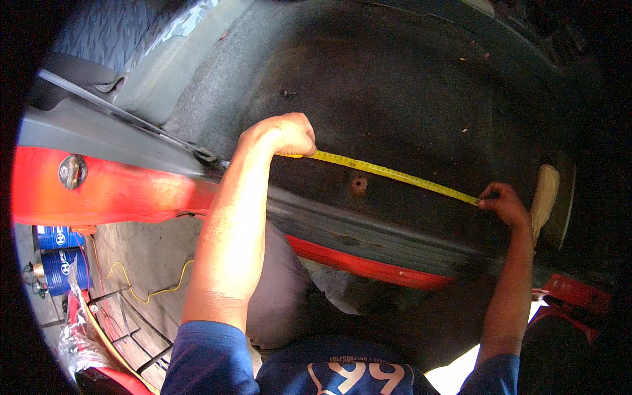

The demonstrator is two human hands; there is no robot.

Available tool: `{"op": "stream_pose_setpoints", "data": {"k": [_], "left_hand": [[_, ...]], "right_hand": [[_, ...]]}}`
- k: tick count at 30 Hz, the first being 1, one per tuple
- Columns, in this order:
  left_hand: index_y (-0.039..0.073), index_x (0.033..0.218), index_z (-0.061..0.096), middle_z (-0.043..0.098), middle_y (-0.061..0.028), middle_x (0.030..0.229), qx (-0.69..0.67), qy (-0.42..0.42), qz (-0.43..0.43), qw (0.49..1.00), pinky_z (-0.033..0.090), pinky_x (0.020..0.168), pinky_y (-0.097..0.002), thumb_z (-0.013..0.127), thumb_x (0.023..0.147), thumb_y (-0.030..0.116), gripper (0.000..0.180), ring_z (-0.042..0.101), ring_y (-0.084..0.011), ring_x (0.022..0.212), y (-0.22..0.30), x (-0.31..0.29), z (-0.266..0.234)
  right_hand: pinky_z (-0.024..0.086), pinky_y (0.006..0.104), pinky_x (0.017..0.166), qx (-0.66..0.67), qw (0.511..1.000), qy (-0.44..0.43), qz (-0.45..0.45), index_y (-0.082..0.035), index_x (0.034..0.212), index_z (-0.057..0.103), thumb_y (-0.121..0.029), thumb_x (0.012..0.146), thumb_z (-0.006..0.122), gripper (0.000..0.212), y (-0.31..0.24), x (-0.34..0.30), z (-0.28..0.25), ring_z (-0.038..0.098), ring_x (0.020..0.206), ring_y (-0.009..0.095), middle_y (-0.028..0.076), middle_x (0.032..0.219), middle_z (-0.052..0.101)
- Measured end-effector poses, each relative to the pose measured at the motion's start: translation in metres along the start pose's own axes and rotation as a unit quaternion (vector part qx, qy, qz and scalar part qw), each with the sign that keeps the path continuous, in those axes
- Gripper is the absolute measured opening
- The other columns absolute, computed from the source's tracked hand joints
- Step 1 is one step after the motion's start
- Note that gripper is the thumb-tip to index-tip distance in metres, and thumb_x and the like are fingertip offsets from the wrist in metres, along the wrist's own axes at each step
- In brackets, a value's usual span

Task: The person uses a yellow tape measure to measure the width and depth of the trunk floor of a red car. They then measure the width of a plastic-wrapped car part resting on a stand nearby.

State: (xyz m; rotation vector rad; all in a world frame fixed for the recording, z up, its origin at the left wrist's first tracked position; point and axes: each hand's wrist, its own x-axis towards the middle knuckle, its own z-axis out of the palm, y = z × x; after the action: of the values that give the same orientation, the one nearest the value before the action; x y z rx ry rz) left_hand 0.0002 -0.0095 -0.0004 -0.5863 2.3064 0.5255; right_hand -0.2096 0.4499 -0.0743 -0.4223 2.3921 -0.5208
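A yellow tape measure (pixel 395 174) is stretched across the dark carpeted floor (pixel 388 112) of a car. My left hand (pixel 286 133) is closed in a fist around its left part; whether a case sits inside the fist is hidden. On the right, the fingertips of my right hand (pixel 505 205) pinch the other end of the blade. Between the hands the tape runs nearly straight, slanting down to the right. Just below it a rusty round fitting (pixel 359 185) shows in the carpet.
A ribbed dark sill (pixel 375 230) and red body edge (pixel 368 263) lie between me and the floor. Left are a seat belt (pixel 131 118), a seat (pixel 105 33) and a latch striker (pixel 72 172). Blue drums (pixel 64 270) stand outside. A beige piece (pixel 545 197) is beside my right hand.
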Motion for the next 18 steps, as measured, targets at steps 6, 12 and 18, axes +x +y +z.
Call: {"op": "stream_pose_setpoints", "data": {"k": [6, 12, 18], "left_hand": [[0.008, 0.100, 0.075, 0.073, -0.0145, 0.098, 0.005, 0.013, -0.009, 1.000, 0.052, 0.081, -0.0380, 0.069, 0.074, 0.018, 0.028, 0.069, -0.0250, 0.091, 0.007, -0.007, -0.006], [0.009, 0.099, 0.076, 0.073, -0.0141, 0.095, -0.007, 0.036, 0.007, 0.999, 0.052, 0.081, -0.0374, 0.071, 0.074, 0.020, 0.027, 0.069, -0.0245, 0.088, 0.006, -0.012, -0.006], [0.009, 0.092, 0.076, 0.074, -0.0107, 0.086, -0.002, 0.037, 0.028, 0.999, 0.053, 0.076, -0.0358, 0.072, 0.074, 0.026, 0.025, 0.069, -0.0215, 0.081, -0.001, -0.006, -0.003]], "right_hand": [[0.048, 0.0387, 0.090, -0.003, 1.000, 0.002, -0.029, -0.008, 0.088, 0.068, -0.016, 0.066, 0.086, 0.029, -0.001, -0.001, 0.000, 0.062, 0.097, 0.027, 0.010, 0.101, 0.066], [0.047, 0.0377, 0.091, -0.010, 1.000, -0.008, -0.002, -0.009, 0.089, 0.068, -0.017, 0.066, 0.086, 0.030, -0.003, 0.000, -0.001, 0.062, 0.099, 0.027, 0.010, 0.102, 0.066], [0.046, 0.0369, 0.094, -0.010, 1.000, -0.012, -0.009, -0.009, 0.090, 0.067, -0.017, 0.067, 0.085, 0.030, -0.003, -0.003, -0.003, 0.061, 0.103, 0.027, 0.010, 0.104, 0.065]]}}
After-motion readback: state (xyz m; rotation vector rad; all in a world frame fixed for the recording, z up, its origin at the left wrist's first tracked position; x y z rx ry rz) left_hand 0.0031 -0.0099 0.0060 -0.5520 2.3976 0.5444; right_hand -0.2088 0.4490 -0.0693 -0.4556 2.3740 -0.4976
